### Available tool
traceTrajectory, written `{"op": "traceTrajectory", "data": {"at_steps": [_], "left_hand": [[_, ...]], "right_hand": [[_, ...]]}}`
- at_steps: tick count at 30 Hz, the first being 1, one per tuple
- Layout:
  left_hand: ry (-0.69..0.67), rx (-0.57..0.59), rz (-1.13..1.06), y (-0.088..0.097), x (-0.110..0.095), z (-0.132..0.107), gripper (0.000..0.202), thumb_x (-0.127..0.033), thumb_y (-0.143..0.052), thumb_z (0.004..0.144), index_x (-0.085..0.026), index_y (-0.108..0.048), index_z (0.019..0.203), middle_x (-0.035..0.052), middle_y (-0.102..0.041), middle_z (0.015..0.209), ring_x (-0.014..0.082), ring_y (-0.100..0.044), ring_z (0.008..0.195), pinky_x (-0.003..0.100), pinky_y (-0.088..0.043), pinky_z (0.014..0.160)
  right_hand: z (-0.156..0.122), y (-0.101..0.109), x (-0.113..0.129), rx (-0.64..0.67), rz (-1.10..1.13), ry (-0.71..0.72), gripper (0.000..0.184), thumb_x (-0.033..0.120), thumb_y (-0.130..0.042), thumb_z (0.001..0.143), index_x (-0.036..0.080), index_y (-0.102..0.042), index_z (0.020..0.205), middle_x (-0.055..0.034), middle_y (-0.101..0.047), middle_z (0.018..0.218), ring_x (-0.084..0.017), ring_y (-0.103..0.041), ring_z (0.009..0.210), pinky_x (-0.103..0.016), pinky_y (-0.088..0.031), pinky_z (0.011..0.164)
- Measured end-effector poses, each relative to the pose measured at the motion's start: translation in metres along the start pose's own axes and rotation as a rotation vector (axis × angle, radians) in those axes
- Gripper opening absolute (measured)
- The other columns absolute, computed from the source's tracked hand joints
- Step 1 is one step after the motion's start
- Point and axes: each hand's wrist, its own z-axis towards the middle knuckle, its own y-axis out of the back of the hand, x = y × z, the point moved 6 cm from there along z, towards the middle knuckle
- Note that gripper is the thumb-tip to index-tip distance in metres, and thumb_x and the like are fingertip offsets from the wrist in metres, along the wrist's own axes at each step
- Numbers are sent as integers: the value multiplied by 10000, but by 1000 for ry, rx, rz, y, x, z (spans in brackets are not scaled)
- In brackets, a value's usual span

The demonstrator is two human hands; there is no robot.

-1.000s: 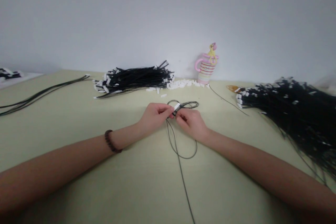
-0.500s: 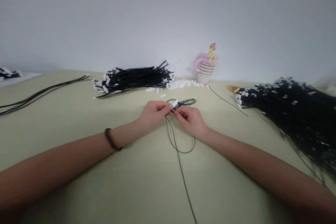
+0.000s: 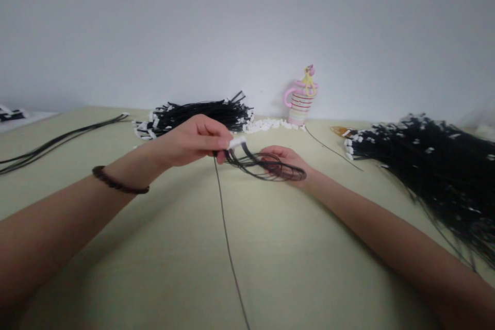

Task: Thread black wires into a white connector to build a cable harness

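My left hand (image 3: pixel 199 140) pinches a white plastic connector (image 3: pixel 236 142) between thumb and fingers, raised above the table. From it a black wire harness (image 3: pixel 288 171) hangs in several loops to the right. One long black wire (image 3: pixel 226 232) runs down from the left fingers toward the near table edge. Behind the loops, my right hand (image 3: pixel 285 157) is loosely curved and open, the wires crossing in front of its palm. Its fingers are partly covered by the wires and slightly blurred.
A pile of black wire harnesses (image 3: pixel 193 113) lies at the back, beside scattered white connectors (image 3: pixel 266 125). A striped pink mug (image 3: pixel 300 103) stands by the wall. A larger harness heap (image 3: pixel 436 165) covers the right side. Several long wires (image 3: pixel 58 139) lie at left.
My left hand has lifted the connector and harness up and left. My right hand has let go of the harness near the connector and shifted slightly right, behind the loops.
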Motion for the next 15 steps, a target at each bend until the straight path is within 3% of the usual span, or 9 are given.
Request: {"op": "traceTrajectory", "data": {"at_steps": [2,4,7,9,11,12,13,15], "left_hand": [[69,164,234,-12,1,-2,153,-299,-664,614,-147,-676,626,51,-607,540,128,-523,502,222,-358,487],[88,233,377,-22,6,0,136,-305,-660,608,-172,-681,626,32,-614,548,115,-516,503,205,-342,483],[33,249,478,-32,17,6,202,-340,-577,691,-165,-676,668,24,-618,579,95,-496,519,191,-319,490],[12,182,524,-30,28,10,254,-360,-531,729,-149,-664,678,24,-616,597,86,-469,516,190,-305,487],[29,60,555,-22,38,13,301,-386,-507,742,-137,-656,663,20,-601,582,78,-430,490,191,-287,469],[42,6,550,-18,43,14,314,-394,-502,744,-132,-654,662,21,-598,582,79,-429,495,191,-290,472],[55,-36,532,-15,46,15,319,-399,-501,743,-128,-654,671,24,-601,593,84,-440,511,190,-301,483],[74,-96,470,-10,51,15,317,-403,-510,733,-123,-655,698,31,-613,629,98,-473,560,192,-326,514]], "right_hand": [[1,7,3,-2,64,-1,213,189,-619,649,151,-613,859,-53,-631,817,-114,-580,692,-215,-446,599],[2,13,9,-8,49,34,230,153,-586,643,152,-618,871,-68,-631,886,-146,-579,816,-253,-451,685],[1,21,23,-54,-179,162,304,145,-499,664,169,-607,947,-71,-600,1009,-173,-536,948,-299,-432,755],[-6,19,39,-161,-470,366,335,162,-491,667,186,-594,985,-68,-551,1090,-184,-491,1008,-311,-418,774],[-20,2,55,-228,-747,614,334,169,-513,659,182,-585,985,-73,-531,1069,-179,-477,987,-299,-412,763],[-28,-12,59,-198,-850,718,322,168,-518,660,174,-579,976,-76,-529,1029,-172,-480,956,-292,-409,757],[-36,-29,60,-114,-939,795,305,167,-515,667,165,-571,967,-75,-529,979,-162,-485,915,-287,-406,753],[-55,-69,52,190,-1125,860,292,171,-512,678,159,-560,966,-65,-521,936,-151,-485,869,-290,-394,769]]}}
